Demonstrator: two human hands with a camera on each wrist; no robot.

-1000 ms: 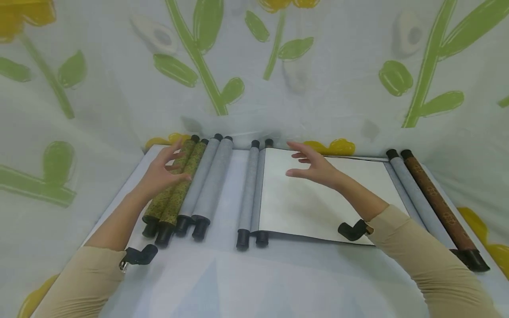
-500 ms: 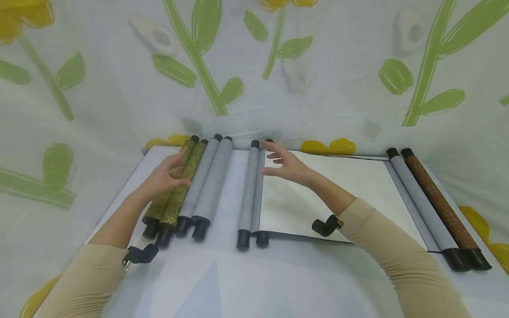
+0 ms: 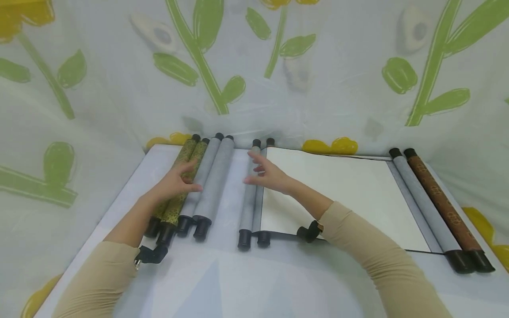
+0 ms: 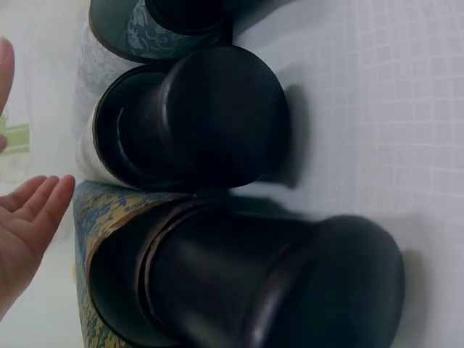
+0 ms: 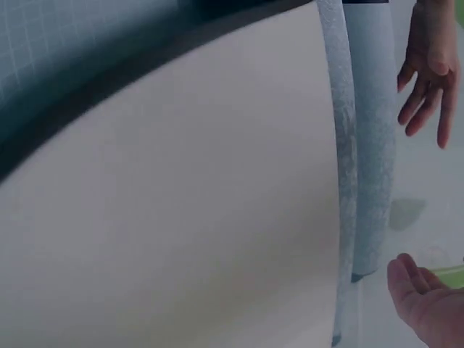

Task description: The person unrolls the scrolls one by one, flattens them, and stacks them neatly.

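Observation:
In the head view my left hand [image 3: 172, 182], fingers spread and thumb out, hovers over two green-gold patterned scroll rolls [image 3: 172, 213] and the grey scroll rolls [image 3: 214, 190] beside them. My right hand [image 3: 272, 176], holding nothing, is over the left end of an unrolled hanging scroll [image 3: 338, 198] with a blank cream sheet. Its grey left roll [image 3: 246, 205] lies under the fingertips. Thumb and fingers of both hands face each other across the gap between the scrolls. The left wrist view shows black roller knobs [image 4: 225, 116] close up.
A grey roll [image 3: 425, 203] and a brown patterned roll [image 3: 445, 207] lie at the right side of the table [image 3: 222, 282]. A floral curtain [image 3: 318, 101] hangs right behind the table. Black roller ends jut toward the front.
My right hand has moved left from over the cream sheet to the scroll's grey left roll. My left hand has shifted slightly right and nearer. The scrolls stay in place.

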